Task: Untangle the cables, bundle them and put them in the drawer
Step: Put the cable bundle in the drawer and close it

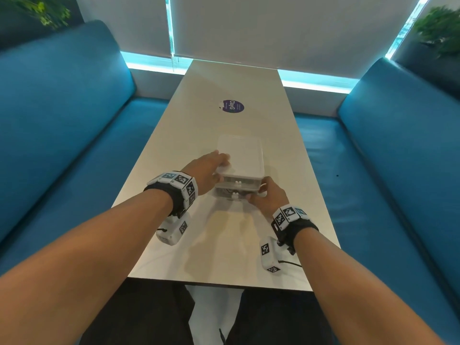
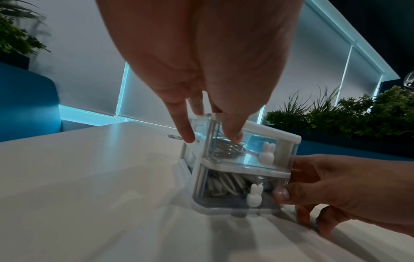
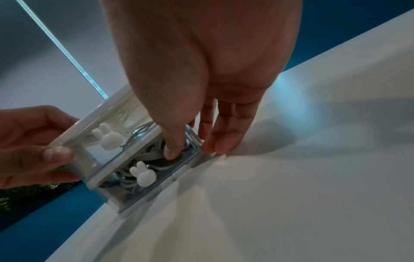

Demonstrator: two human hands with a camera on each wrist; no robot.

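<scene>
Table surface is carrying a small two-drawer clear plastic organizer near its middle, and you are steadying it from both sides. Your left hand is gripping the organizer's near left corner, thumb on its front and fingers along its left side. Your right hand is gripping the lower right corner, thumb pressing the bottom drawer front. Coiled white cables are lying inside that drawer, and another coil is sitting in the top drawer.
</scene>
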